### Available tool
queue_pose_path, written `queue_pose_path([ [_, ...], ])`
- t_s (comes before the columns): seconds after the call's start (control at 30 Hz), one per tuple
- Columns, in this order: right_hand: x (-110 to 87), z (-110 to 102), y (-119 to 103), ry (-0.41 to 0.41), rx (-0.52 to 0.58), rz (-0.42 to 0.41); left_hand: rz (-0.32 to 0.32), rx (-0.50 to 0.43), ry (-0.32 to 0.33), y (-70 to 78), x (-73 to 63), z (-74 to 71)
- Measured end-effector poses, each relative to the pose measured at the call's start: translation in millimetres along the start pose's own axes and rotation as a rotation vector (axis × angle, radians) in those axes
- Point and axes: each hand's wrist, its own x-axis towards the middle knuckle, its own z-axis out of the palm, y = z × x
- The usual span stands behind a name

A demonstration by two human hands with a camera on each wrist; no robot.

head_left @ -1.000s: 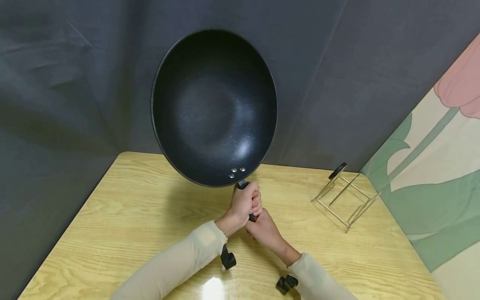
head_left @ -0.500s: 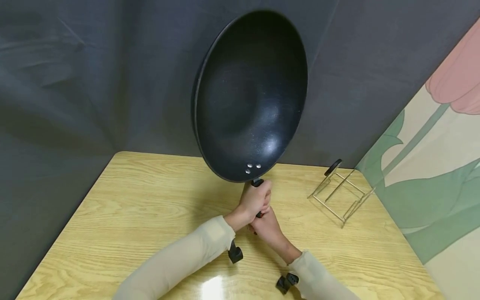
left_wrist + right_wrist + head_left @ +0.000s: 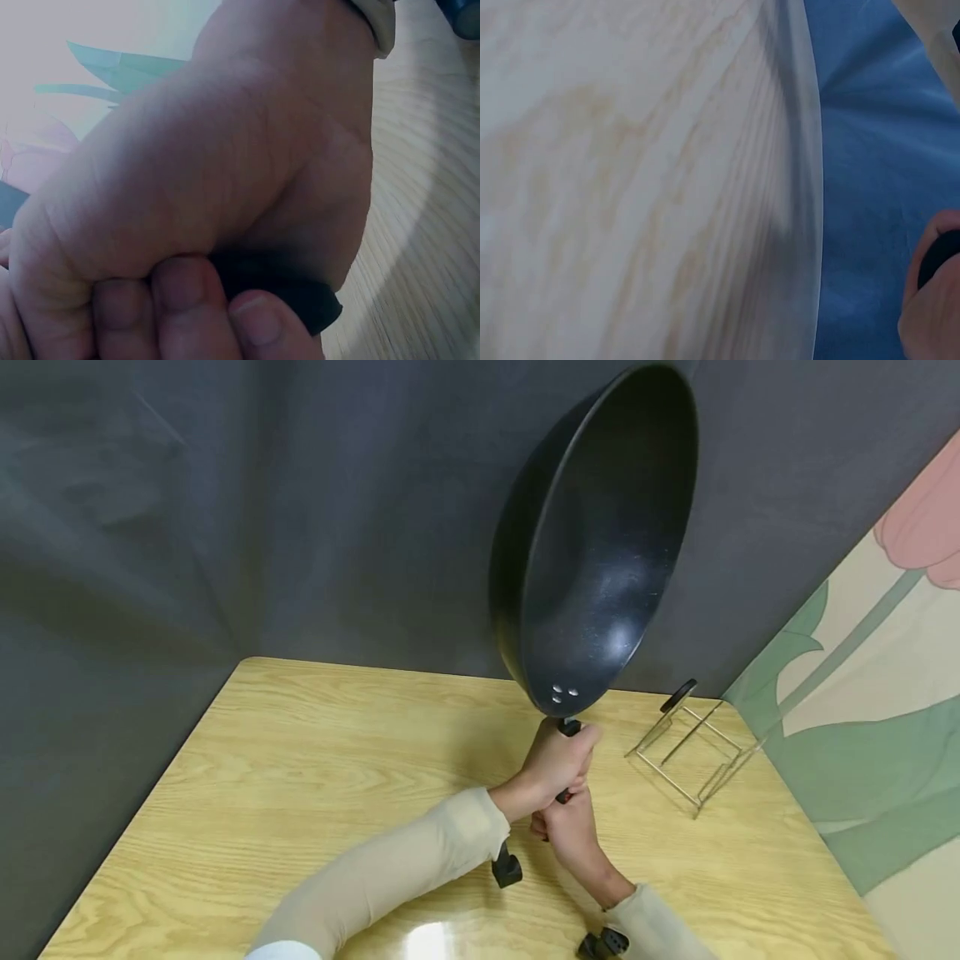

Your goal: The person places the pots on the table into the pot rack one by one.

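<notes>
A large black wok point(image 3: 607, 552) is held up above the table, tipped on its side with its hollow turned to the right. Three rivets point(image 3: 561, 693) show inside, close to the handle. My left hand point(image 3: 553, 762) grips the black handle point(image 3: 569, 727) right below the wok. Under it, my right hand point(image 3: 573, 831) holds the lower part of the same handle, much of which the fingers hide. In the left wrist view, a piece of the dark handle point(image 3: 279, 289) shows beside curled fingertips. At the right edge of the right wrist view, fingers wrap around something black.
A gold wire rack point(image 3: 678, 785) with a black oval piece point(image 3: 678, 695) stands at the back right of the wooden table point(image 3: 300, 752). Dark cloth point(image 3: 360, 527) hangs behind, and a flower-patterned cloth point(image 3: 862, 727) covers the right side.
Both hands have moved right with the wok. It has turned about its handle, so its hollow now faces more to the right and its outer side shows on the left.
</notes>
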Motion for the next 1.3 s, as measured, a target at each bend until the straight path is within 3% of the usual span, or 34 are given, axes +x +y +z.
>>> queue_pose_path([
  [0.23, -11.0, -9.0, -7.4, 0.061, 0.046, 0.004, -0.085, 0.03, 0.041, -2.1, 1.2, 21.8],
  [0.43, -19.8, -19.7, -8.5, 0.053, 0.083, -0.031, -0.123, 0.064, 0.02, -9.0, 0.0, 35.5],
  [0.63, -22.9, -31.6, -9.2, -0.014, 0.165, -0.083, -0.088, 0.14, 0.003, -9.7, -1.6, 46.9],
  [0.9, -35.4, -53.6, -11.1, -0.168, 0.239, -0.176, -0.102, 0.289, -0.062, -20.1, -6.0, 68.3],
  [1.13, -38.3, -67.2, -11.5, -0.206, 0.259, -0.208, -0.097, 0.358, -0.036, -25.5, -4.6, 82.9],
  [1.3, -43.4, -72.0, -11.3, -0.208, 0.295, -0.204, -0.115, 0.374, -0.069, -29.5, -5.6, 88.3],
])
